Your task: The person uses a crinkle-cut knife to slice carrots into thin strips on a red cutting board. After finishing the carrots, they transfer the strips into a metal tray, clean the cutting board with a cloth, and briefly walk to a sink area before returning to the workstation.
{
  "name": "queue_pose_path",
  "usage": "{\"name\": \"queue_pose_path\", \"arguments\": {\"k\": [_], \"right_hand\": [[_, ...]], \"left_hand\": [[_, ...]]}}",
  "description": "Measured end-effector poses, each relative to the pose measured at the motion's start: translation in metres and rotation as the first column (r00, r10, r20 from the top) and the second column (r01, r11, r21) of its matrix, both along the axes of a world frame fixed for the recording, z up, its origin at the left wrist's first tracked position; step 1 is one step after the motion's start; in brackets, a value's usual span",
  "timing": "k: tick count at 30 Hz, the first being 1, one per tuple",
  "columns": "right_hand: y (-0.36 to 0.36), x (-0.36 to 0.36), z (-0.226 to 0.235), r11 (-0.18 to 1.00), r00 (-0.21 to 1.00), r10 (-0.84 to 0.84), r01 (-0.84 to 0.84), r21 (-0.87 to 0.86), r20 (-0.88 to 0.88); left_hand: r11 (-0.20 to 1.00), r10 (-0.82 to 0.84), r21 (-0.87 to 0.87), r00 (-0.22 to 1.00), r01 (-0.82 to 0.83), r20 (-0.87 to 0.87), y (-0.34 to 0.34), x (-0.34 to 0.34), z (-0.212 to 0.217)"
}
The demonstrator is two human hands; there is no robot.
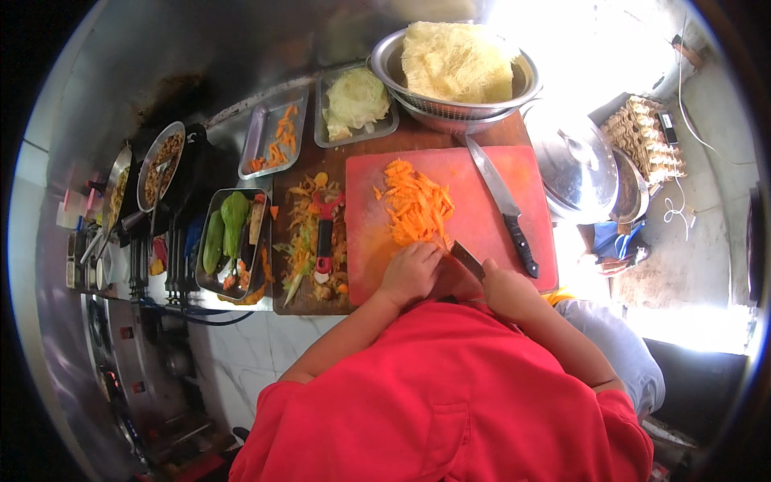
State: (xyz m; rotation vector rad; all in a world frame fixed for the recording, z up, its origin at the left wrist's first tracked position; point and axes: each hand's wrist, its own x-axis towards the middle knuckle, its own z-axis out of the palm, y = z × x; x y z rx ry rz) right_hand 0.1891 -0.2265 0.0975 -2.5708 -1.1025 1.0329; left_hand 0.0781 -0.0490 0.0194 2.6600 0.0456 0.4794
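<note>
On a red cutting board (pixel 365 193) lies a heap of orange carrot strips (pixel 418 202). My left hand (pixel 411 271) is closed, its curled fingertips pressing carrot at the near edge of that heap; the fingers mostly hide the piece. Just to their right, my right hand (pixel 507 291) grips a small knife (pixel 467 261) by its handle, the blade angled toward the left fingertips. A large knife with a black handle (pixel 498 189) rests untouched on the board's right side. Left of the board, a black-handled peeler (pixel 324 233) lies on vegetable peelings (pixel 301 229).
Behind the board stand a metal bowl with a colander of dry noodles (pixel 458 64), a tray of cabbage (pixel 353 100) and a tray of carrot pieces (pixel 281 136). A tray of green vegetables (pixel 233 221) and pans (pixel 161 165) are left. Rightward are a lidded pot (pixel 574 165) and egg cartons (pixel 642 132).
</note>
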Motion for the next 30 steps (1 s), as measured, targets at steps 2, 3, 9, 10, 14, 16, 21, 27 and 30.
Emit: {"name": "queue_pose_path", "arguments": {"k": [2,3,9,10,14,16,21,27,30], "right_hand": [[0.004,0.0,0.004,0.995,1.0,-0.023,0.022,0.097,0.007],[0.007,0.0,0.006,0.989,0.999,-0.035,0.034,0.144,0.005],[0.029,-0.002,-0.006,0.983,1.0,0.011,-0.013,0.183,0.01],[0.029,-0.002,-0.007,0.985,1.0,0.008,-0.011,0.172,0.014],[0.036,-0.006,0.006,0.997,1.0,0.009,-0.008,0.076,-0.017],[0.036,-0.007,0.008,0.999,0.999,0.018,-0.017,0.033,-0.029],[0.029,-0.008,0.003,0.998,0.999,0.048,-0.047,0.047,-0.016],[0.022,-0.004,-0.002,0.999,0.999,-0.009,0.01,0.035,-0.031],[0.019,-0.004,-0.009,0.996,0.999,-0.011,0.014,0.084,-0.042]], "left_hand": [[1.0,-0.009,-0.004,0.997,0.01,0.074,0.001,-0.002,-0.006],[1.0,-0.011,-0.014,0.998,0.011,0.055,0.002,-0.002,-0.008],[0.999,-0.029,-0.018,0.998,0.03,0.047,0.002,-0.004,-0.007],[0.999,-0.034,-0.024,0.997,0.036,0.067,0.002,-0.003,-0.006],[0.999,-0.033,-0.025,0.997,0.035,0.074,0.003,-0.003,-0.01],[1.0,-0.022,-0.019,0.996,0.024,0.092,0.003,-0.002,-0.009],[0.998,-0.051,0.024,0.996,0.05,0.076,0.007,-0.003,-0.016],[0.995,-0.095,0.045,0.993,0.092,0.069,0.006,-0.001,-0.002],[0.984,-0.157,0.095,0.984,0.149,0.083,0.003,-0.002,0.0]]}}
